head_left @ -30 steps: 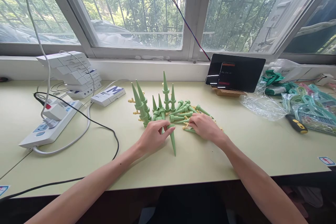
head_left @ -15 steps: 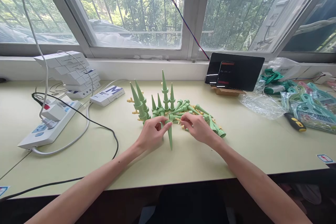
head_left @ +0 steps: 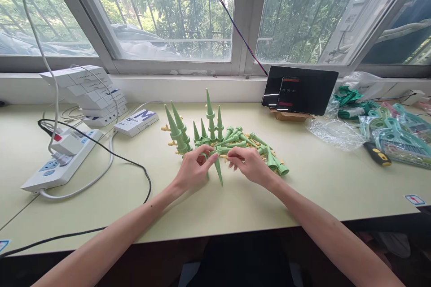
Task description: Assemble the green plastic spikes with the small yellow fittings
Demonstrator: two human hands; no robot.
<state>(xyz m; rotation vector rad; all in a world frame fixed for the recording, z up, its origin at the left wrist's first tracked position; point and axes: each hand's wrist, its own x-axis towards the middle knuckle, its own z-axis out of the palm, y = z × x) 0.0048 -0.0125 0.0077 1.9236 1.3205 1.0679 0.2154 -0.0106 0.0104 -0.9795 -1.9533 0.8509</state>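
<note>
My left hand [head_left: 194,166] pinches a green plastic plant watering spike [head_left: 218,174] by its wide end, and the point slants down toward me. Between the fingertips of my right hand [head_left: 249,165] is a small yellow valve [head_left: 223,157], its tip close to the spike's wide end; whether they touch I cannot tell. Several green spikes stand upright behind my left hand, among them a tall stacked one [head_left: 210,116] and a pair with yellow valves on their sides [head_left: 177,130]. Behind my right hand lies a loose pile of green spikes [head_left: 240,139] mixed with yellow valves.
A power strip [head_left: 63,161], cables and stacked white boxes [head_left: 97,94] occupy the left side, with another white box [head_left: 136,122] nearer the middle. A tablet [head_left: 303,89] leans at the back right. Packaged brush sets [head_left: 400,139] and a yellow-black screwdriver handle [head_left: 377,154] lie farther right.
The yellow valve in my right hand has come level and lines up beside the spike. The spike's point has swung slightly to the right in my left hand.
</note>
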